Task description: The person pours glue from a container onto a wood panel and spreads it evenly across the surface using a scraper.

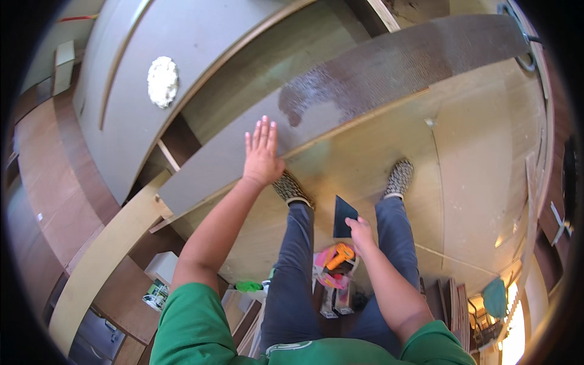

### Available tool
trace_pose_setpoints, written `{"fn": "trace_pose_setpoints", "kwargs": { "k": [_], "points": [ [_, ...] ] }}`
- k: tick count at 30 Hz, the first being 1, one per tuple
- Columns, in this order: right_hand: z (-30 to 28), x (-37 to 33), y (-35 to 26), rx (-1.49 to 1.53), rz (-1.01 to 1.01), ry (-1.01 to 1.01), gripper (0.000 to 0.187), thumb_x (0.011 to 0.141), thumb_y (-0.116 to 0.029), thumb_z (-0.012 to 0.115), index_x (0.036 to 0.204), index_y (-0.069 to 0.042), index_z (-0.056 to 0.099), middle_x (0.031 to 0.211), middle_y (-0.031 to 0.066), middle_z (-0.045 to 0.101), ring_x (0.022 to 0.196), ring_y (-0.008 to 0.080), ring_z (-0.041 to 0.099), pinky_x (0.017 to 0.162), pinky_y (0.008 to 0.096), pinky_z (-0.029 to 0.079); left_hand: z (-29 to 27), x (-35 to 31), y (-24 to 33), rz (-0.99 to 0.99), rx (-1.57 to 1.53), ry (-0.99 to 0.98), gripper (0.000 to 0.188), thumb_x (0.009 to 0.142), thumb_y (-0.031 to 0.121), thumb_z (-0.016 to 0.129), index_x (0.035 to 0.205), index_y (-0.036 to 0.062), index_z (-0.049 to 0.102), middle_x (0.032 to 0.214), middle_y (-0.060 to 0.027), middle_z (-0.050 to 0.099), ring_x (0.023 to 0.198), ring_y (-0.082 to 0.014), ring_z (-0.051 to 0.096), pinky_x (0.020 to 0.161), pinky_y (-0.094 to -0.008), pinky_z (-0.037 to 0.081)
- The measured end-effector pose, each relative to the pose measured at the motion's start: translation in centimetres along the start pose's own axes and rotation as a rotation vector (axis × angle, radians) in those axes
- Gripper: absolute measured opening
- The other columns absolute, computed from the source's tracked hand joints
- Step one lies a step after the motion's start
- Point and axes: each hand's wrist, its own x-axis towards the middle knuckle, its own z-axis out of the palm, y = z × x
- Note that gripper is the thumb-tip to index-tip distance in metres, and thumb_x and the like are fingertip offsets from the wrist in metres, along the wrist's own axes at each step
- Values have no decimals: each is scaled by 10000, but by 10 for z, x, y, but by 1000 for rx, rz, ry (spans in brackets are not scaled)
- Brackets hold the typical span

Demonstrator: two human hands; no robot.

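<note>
Holding a thin dark scraper [342, 220] between thumb and fingers in the right grip [361, 233], between the knees as seen from above. Stretching the left grip [262, 155] wide and flat, palm down, at a long grey board [210, 164]; cannot tell whether touching it. Near those fingertips, along the board, see a shiny dark patch [316, 91]. Beyond, see a white lumpy mound [163, 82] on a wide grey panel [201, 30]. Standing on pale plywood [480, 140] in patterned shoes [399, 176].

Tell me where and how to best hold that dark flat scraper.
Probably pinch the dark flat scraper by its right side, coming from the right, as the right hand does: its flat, thin-looking shape suits a pinch across both faces, leaving the left edge free.
</note>
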Motion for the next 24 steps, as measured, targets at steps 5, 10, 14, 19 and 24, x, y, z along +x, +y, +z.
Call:
{"fn": "trace_pose_setpoints", "kwargs": {
  "k": [5,10,14,19,24],
  "points": [
    [-3,9,4,-42,-35,6,175,909,-93,622,1039,13,669,965,46,691,881,154,611,834,304,468,-45,86,-52,126,-299,456,224,868,69,612,1083,24,566,1385,-211,548,1433,-420,346,1191,-489,279],
    [-4,13,5,69,-9,-42,163,910,-82,621,1031,14,671,965,32,685,876,142,599,842,296,458,-179,235,-61,-349,-621,497,1255,685,376,905,1583,31,99,1590,-293,244,1466,-375,310,1175,-431,324],
    [-4,-2,-9,117,7,-6,128,901,-85,634,998,-11,673,934,19,678,854,128,594,817,287,457,-242,301,-46,-379,-590,631,1468,601,520,933,1566,-32,-26,1604,-292,201,1474,-370,298,1189,-418,311],
    [3,-3,-18,153,-24,-17,81,891,-86,646,956,-42,665,900,6,670,833,116,590,802,285,458,-256,326,-49,-403,-672,621,1357,598,411,961,1518,-80,94,1468,-282,430,1376,-345,444,1148,-387,356],
    [6,1,-20,161,-60,-56,111,891,-75,640,989,-34,673,919,12,678,851,124,599,818,284,462,-262,329,-32,-406,-792,778,1163,570,289,986,1413,-66,268,1326,-242,541,1273,-312,523,1101,-376,393]
  ]
}}
